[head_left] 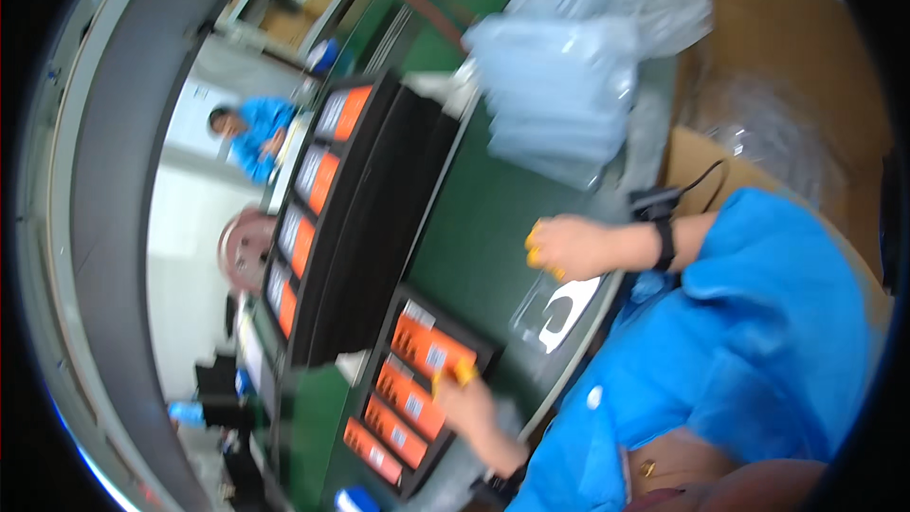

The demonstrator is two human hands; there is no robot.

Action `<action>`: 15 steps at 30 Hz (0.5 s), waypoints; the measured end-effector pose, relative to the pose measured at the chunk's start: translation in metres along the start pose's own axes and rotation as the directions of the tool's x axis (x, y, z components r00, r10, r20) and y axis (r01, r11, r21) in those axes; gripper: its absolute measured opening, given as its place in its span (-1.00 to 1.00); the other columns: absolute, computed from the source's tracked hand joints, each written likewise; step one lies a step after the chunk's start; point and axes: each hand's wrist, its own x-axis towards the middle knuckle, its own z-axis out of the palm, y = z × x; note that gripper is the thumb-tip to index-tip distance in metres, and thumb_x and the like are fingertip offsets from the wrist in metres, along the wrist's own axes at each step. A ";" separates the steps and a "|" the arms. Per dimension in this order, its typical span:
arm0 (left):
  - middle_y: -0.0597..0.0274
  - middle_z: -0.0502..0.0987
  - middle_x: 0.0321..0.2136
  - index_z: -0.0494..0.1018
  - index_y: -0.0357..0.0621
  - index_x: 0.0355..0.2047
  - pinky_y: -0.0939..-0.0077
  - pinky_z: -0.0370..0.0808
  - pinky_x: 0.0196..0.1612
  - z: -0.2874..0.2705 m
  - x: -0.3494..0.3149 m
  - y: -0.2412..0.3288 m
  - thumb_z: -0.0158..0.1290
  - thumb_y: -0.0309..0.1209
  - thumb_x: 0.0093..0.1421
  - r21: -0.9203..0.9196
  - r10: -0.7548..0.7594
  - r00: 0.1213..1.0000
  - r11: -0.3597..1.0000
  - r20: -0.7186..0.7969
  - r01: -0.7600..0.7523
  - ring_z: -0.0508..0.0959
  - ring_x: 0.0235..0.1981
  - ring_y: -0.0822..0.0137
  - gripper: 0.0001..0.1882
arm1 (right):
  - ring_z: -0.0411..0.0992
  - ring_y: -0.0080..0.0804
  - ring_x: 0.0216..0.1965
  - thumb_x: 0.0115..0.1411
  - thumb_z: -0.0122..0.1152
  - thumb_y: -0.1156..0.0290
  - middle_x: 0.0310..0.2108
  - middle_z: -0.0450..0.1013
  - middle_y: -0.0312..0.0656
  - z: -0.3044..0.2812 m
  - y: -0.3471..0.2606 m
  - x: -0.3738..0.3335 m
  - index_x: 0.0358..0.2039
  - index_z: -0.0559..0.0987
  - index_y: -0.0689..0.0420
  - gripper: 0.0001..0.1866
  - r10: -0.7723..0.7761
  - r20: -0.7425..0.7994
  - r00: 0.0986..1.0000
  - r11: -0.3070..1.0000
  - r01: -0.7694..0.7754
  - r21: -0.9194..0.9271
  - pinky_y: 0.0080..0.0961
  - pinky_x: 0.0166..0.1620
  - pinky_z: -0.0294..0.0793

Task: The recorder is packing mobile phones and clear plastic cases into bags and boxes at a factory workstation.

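Note:
The picture is tilted, and my two blue-sleeved arms come in from the right and lower right. My left hand (464,403), with yellow finger covers, is at the ends of the orange boxes (409,398) lying in a black tray (485,353). Blur hides whether its fingers grip a box or only touch it. Curled fingers, also in yellow covers, close my right hand (573,246) above the green work surface (493,213); what they hold, if anything, is hidden. Next to it lie a clear plastic piece (531,308) and a white piece with a dark mark (569,313).
Beyond the tray rises a stack of black trays (370,218), its top one holding orange-and-white boxes. Clear plastic bags (559,85) are piled on the far right of the bench, beside a cardboard box (796,57). Another person in blue (261,133) sits in the background.

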 end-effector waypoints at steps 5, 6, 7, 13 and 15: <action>-0.20 0.37 -0.32 0.28 -0.45 -0.23 0.22 0.30 -0.18 -0.021 -0.016 0.017 -0.08 -0.17 0.07 0.298 0.020 0.999 0.954 0.037 -0.031 0.36 -0.29 -0.11 -0.51 | 0.28 -0.21 -0.33 -0.24 -0.01 0.41 -0.47 0.31 -0.12 0.013 -0.009 0.003 -0.60 0.41 0.19 -0.85 -0.049 -0.052 0.997 0.998 0.050 0.025 -0.38 -0.31 0.35; -0.20 0.40 -0.38 0.31 -0.45 -0.29 0.22 0.34 -0.25 -0.027 -0.013 0.023 -0.10 -0.15 0.08 0.259 0.025 1.000 0.965 0.014 -0.028 0.39 -0.36 -0.09 -0.52 | 0.28 -0.21 -0.32 -0.24 0.00 0.42 -0.46 0.30 -0.11 0.009 -0.013 0.009 -0.60 0.40 0.20 -0.85 -0.068 0.017 0.998 0.998 0.068 0.017 -0.39 -0.32 0.36; -0.22 0.38 -0.36 0.30 -0.44 -0.28 0.24 0.33 -0.24 -0.017 -0.002 -0.007 -0.11 -0.13 0.07 0.080 -0.087 0.996 0.993 0.005 0.086 0.39 -0.35 -0.06 -0.51 | 0.27 -0.22 -0.32 -0.24 0.03 0.42 -0.46 0.29 -0.12 0.012 -0.013 0.008 -0.59 0.40 0.20 -0.85 -0.065 -0.003 0.998 0.998 0.065 0.026 -0.40 -0.33 0.35; -0.16 0.37 -0.31 0.26 -0.40 -0.17 0.32 0.32 -0.20 -0.010 0.017 -0.030 -0.11 -0.09 0.06 -0.143 -0.344 0.935 0.925 0.085 0.353 0.39 -0.28 0.05 -0.46 | 0.24 -0.25 -0.33 -0.23 0.08 0.43 -0.44 0.27 -0.13 0.005 -0.010 -0.005 -0.55 0.41 0.21 -0.82 0.006 0.059 0.998 0.999 -0.004 -0.044 -0.42 -0.34 0.32; 0.05 0.35 -0.25 0.20 -0.31 -0.10 0.30 0.31 -0.19 0.001 0.027 -0.071 0.00 -0.23 -0.01 -0.579 -0.471 0.864 0.659 0.180 0.480 0.34 -0.23 0.15 -0.47 | 0.24 -0.27 -0.32 -0.24 0.10 0.42 -0.43 0.26 -0.15 0.004 -0.011 -0.006 -0.54 0.41 0.20 -0.81 0.007 0.060 0.998 0.999 -0.004 -0.052 -0.42 -0.34 0.31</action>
